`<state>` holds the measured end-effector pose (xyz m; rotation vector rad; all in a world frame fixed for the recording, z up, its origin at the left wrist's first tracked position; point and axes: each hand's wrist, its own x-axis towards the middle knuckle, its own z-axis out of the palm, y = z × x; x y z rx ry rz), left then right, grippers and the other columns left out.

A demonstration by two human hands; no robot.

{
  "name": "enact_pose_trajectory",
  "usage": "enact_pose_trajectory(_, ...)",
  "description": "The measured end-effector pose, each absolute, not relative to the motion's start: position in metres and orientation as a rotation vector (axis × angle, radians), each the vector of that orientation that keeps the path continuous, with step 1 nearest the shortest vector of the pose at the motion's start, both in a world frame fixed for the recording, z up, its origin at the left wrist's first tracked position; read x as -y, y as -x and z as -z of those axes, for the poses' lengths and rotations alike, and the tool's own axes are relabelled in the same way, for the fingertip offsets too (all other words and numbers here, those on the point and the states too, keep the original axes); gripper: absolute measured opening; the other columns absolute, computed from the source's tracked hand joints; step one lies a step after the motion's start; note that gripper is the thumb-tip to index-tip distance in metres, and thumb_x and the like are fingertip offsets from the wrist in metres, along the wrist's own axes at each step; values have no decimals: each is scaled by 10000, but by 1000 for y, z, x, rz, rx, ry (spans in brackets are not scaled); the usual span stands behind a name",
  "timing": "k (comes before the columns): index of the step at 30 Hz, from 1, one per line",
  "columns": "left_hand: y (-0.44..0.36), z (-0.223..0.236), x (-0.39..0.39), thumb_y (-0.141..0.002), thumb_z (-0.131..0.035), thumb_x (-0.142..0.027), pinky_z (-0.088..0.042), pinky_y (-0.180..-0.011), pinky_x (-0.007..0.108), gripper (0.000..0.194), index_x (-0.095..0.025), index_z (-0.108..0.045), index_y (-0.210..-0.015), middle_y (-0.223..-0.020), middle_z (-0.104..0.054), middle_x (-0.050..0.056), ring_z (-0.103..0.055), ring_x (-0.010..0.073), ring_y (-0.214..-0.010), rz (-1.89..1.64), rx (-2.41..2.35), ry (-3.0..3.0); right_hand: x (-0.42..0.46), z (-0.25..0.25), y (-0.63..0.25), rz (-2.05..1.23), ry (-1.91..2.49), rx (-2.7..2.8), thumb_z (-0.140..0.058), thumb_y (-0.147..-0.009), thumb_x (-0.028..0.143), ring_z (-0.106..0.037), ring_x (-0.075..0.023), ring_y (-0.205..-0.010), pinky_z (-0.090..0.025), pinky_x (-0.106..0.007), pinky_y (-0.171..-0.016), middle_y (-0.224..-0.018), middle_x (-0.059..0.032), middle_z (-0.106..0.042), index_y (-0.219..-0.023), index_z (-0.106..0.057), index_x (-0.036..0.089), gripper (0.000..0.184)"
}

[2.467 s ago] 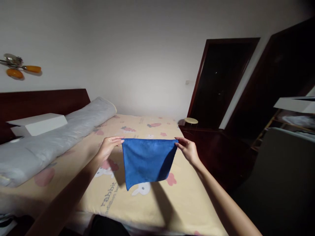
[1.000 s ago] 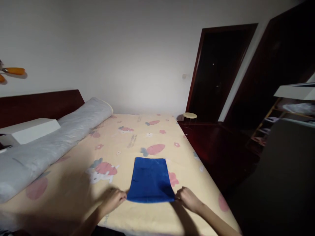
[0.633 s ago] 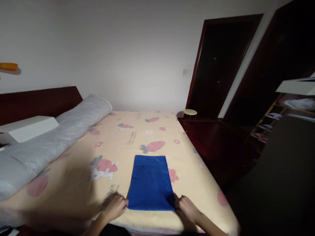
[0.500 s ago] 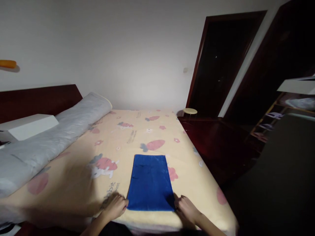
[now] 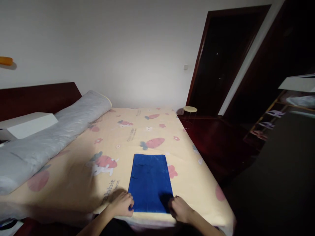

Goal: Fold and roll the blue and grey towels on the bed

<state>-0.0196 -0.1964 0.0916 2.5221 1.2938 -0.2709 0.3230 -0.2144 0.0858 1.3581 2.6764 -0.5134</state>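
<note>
A blue cloth (image 5: 150,182), a rectangle, lies flat on the bed's patterned sheet (image 5: 81,183) close to the near edge. At its near left corner is my left hand (image 5: 122,204), the fingers curled and the thumb low, closed on the cloth's edge. My right hand (image 5: 180,209) is closed at the near right corner, knuckles up. Its fingertips are partly hidden, and its shadow falls on the cloth.
A rolled grey bedding bundle (image 5: 66,131) and a white box (image 5: 29,124) lie by the dark headboard (image 5: 36,98). Past the bed's right edge stand a round stool (image 5: 190,109) and a rack with shoes (image 5: 267,124). A dark door (image 5: 226,62) is in the far wall.
Both hands have shifted inward over the cloth's near corners, the left one rightward and the right one slightly leftward. The cloth's near edge sits slightly lower in view.
</note>
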Motion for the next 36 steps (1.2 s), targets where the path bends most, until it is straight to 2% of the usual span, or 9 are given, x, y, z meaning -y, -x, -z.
enact_pose_trajectory(4,-31,-83,179,-638,-652,-365,-511,-816,370,303,-244,-710,-909,-916,-740,51,-673,263,-889,280,-1235,-2572,204,-78,-268,498,-1377,-2725,-542,-712,241,-669,-251,-853,-444,-320,-720,-996,-102,-715,-973,-664,200,291)
enact_pose_trajectory(8,-65,-58,174,-683,-622,-354,-530,-820,422,333,-158,-715,-936,-970,-742,147,-687,308,-895,273,-1344,-2562,198,-60,-226,474,-1499,-2721,-524,-723,263,-665,-256,-853,-444,-319,-689,-1020,-120,-703,-1035,-635,174,342)
enact_pose_trajectory(14,-35,-18,210,-875,-430,-274,-431,-1046,432,420,-194,-583,-1259,-1350,-607,118,-529,271,-1263,109,-1557,-2547,218,-28,-245,403,-1565,-2785,-471,-805,265,-574,-267,-1034,-420,-366,-867,-1133,-106,-638,-1114,-581,193,336)
enact_pose_trajectory(17,-15,0,225,-894,-423,-292,-392,-1084,421,394,-206,-593,-1239,-1313,-634,96,-532,257,-1254,-38,-1685,-2601,227,-17,-269,354,-1603,-2781,-439,-847,267,-529,-284,-1059,-380,-410,-929,-1140,-114,-616,-1148,-566,185,337)
enact_pose_trajectory(21,7,12,229,-881,-457,-299,-365,-1091,401,376,-219,-601,-1218,-1276,-652,77,-549,240,-1211,-78,-1703,-2698,229,-7,-300,287,-1609,-2767,-442,-851,287,-513,-293,-1031,-372,-421,-911,-1143,-128,-601,-1178,-557,172,365)
enact_pose_trajectory(26,39,1,224,-855,-475,-262,-316,-1126,389,412,-223,-570,-1255,-1317,-621,73,-503,235,-1259,32,-1699,-2667,223,-9,-337,253,-1452,-2809,-461,-803,303,-534,-278,-963,-377,-411,-896,-1054,-119,-629,-1113,-601,174,364)
enact_pose_trajectory(29,58,-9,215,-839,-472,-245,-300,-1148,401,415,-226,-584,-1238,-1329,-617,68,-499,236,-1270,53,-1677,-2647,217,-21,-352,254,-1399,-2789,-466,-793,311,-529,-302,-1054,-359,-429,-944,-1075,-139,-641,-1081,-624,166,359)
enact_pose_trajectory(33,54,-15,195,-836,-471,-265,-323,-1145,429,465,-217,-570,-1288,-1393,-582,78,-476,259,-1311,-26,-1670,-2659,204,-41,-335,330,-1548,-2737,-485,-799,310,-502,-317,-1155,-339,-442,-993,-1126,-146,-646,-1097,-629,164,362)
enact_pose_trajectory(36,11,-5,185,-854,-456,-266,-350,-1126,443,492,-217,-547,-1335,-1419,-563,76,-477,270,-1318,-90,-1707,-2607,196,-45,-290,352,-1675,-2715,-486,-815,262,-485,-297,-1208,-307,-423,-1048,-1270,-135,-600,-1202,-589,169,411)
